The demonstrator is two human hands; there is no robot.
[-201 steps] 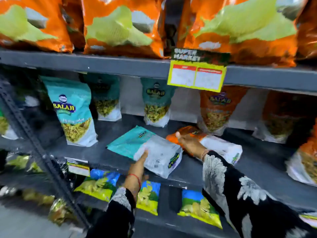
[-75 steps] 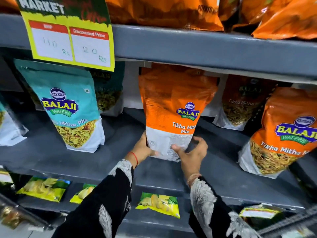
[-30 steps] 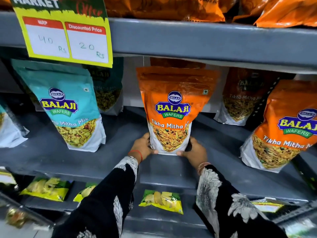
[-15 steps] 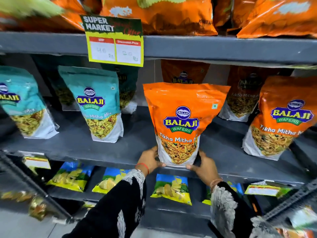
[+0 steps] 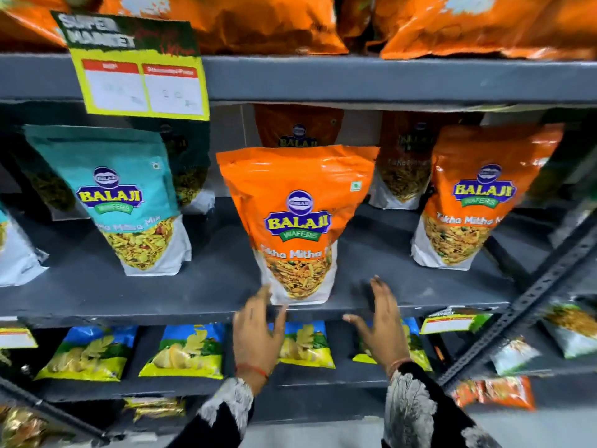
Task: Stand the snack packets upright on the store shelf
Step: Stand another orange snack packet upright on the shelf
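An orange Balaji Tikha Mitha Mix packet (image 5: 298,221) stands upright near the front edge of the grey middle shelf (image 5: 206,286). My left hand (image 5: 256,331) hovers just below its bottom left corner, fingers spread, holding nothing. My right hand (image 5: 381,321) is open to the right of the packet, apart from it. A teal Balaji packet (image 5: 122,198) stands upright to the left, and another orange packet (image 5: 471,202) stands upright to the right. More orange packets (image 5: 298,130) stand behind in the shadow.
A yellow price tag (image 5: 142,85) hangs from the upper shelf edge, which carries large orange bags (image 5: 265,24). Blue-and-yellow chip packets (image 5: 184,350) lie on the shelf below. A perforated metal upright (image 5: 529,302) slants across the right side.
Both hands have let go of the orange packet's base and drawn back toward me. The packet stays standing. The view has pulled back slightly.
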